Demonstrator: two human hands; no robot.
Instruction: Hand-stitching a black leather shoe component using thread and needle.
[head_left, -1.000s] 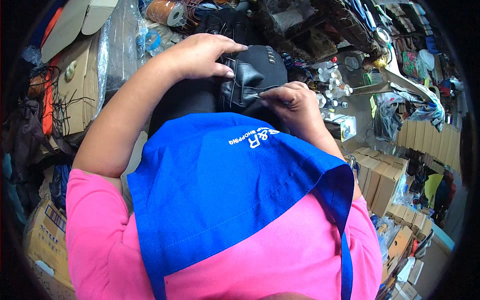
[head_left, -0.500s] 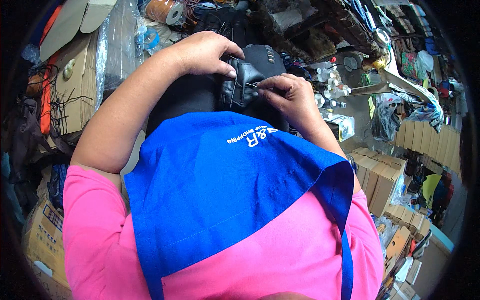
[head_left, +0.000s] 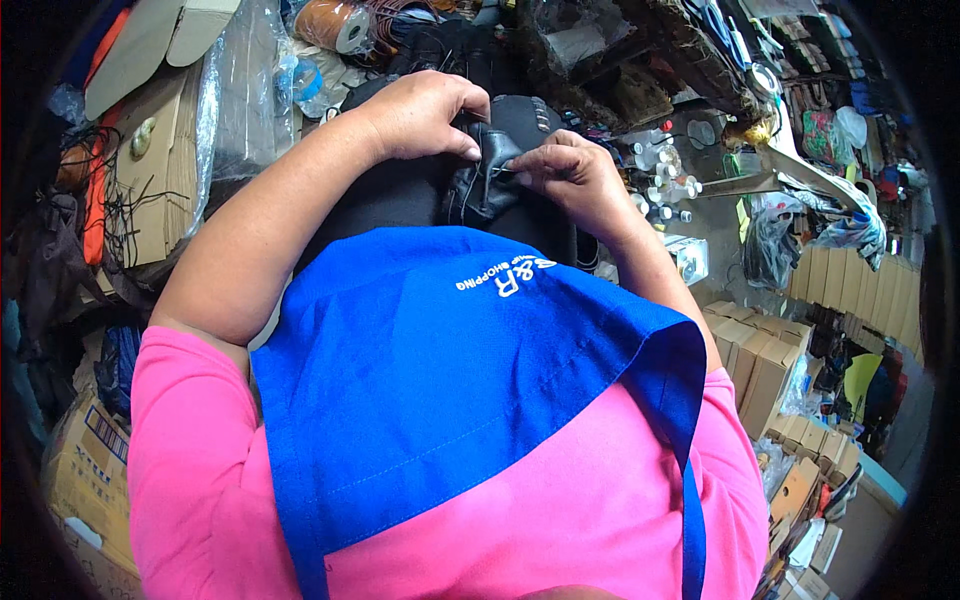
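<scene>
A piece of black leather (head_left: 492,180), perhaps a shoe upper, lies on my dark-clothed lap beyond the blue apron. My left hand (head_left: 432,115) grips its far left edge, thumb on the near side and the other fingers curled behind it. With thumb and forefinger pinched, my right hand (head_left: 572,172) is at the right side of the leather. A thin pale line, a thread or a needle, shows at that pinch; which of them it is I cannot tell. Part of the leather is folded, and its underside is hidden.
An orange spool (head_left: 332,25) stands at the far left, near a blue-capped clear bottle (head_left: 306,78). Small bottles (head_left: 662,175) cluster right of my right hand. Stacked cardboard boxes (head_left: 755,350) stand farther right. Flat cardboard (head_left: 165,180) lies left of my left arm.
My left hand has shifted slightly right and nearer. My right hand has risen slightly at the leather, which has narrowed and folded between the hands.
</scene>
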